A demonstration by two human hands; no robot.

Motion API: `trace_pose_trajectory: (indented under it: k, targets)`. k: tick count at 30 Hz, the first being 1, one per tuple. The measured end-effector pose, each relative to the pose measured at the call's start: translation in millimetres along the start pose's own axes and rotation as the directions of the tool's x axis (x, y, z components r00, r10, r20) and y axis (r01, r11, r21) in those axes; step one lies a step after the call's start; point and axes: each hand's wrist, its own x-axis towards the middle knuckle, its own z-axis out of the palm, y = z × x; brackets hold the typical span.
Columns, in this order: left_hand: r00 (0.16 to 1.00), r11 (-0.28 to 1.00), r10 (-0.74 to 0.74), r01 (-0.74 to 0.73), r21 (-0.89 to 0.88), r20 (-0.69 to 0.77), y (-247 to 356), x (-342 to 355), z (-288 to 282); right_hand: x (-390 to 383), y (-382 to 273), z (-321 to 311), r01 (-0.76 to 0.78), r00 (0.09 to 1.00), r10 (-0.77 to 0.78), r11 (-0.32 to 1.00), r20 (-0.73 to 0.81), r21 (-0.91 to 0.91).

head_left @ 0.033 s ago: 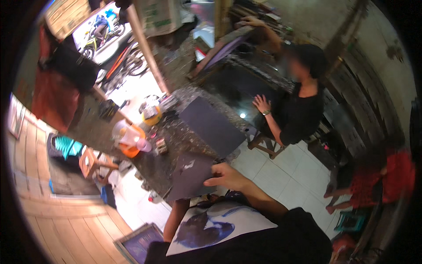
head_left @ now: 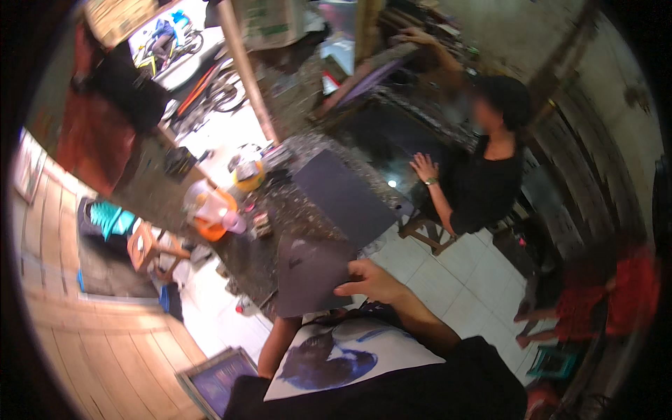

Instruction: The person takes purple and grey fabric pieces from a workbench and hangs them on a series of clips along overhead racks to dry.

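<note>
A dark grey sheet (head_left: 315, 280), thin and flat like sandpaper or card, is held up in front of my body. My right hand (head_left: 373, 282) grips its right edge, with thumb and fingers closed on it. My left forearm (head_left: 278, 346) rises to the sheet's lower left side, and the left hand is hidden behind the sheet. A larger dark rectangular sheet (head_left: 344, 198) lies on the speckled worktable just beyond.
An orange container (head_left: 211, 229) with a clear jug (head_left: 201, 198) and a pink cup (head_left: 234, 222) stand on the worktable (head_left: 255, 255). A co-worker in black (head_left: 490, 189) sits across at a dark panel. A person in red (head_left: 616, 294) is at the right; a stool (head_left: 150, 252) stands left.
The whitish patch on the upper part of the held sheet no longer shows; a small dark mark appears there. The sheet's surface faces me slightly differently. My right hand keeps its grip.
</note>
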Motion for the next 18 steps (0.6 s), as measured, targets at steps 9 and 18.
trace_pose_trajectory:
  k: [9, 18]
  targets:
    - [0.923, 0.863, 0.379, -0.325, -0.387, 0.069, 66, -19, 24, -3, 24, -3, -0.119, 0.989, 0.116, 0.992, 0.088, 0.030]
    - [0.853, 0.785, 0.515, -0.430, -0.446, 0.085, 94, -27, 30, 36, 37, -7, 0.064, 0.997, -0.061, 0.996, 0.052, -0.067]
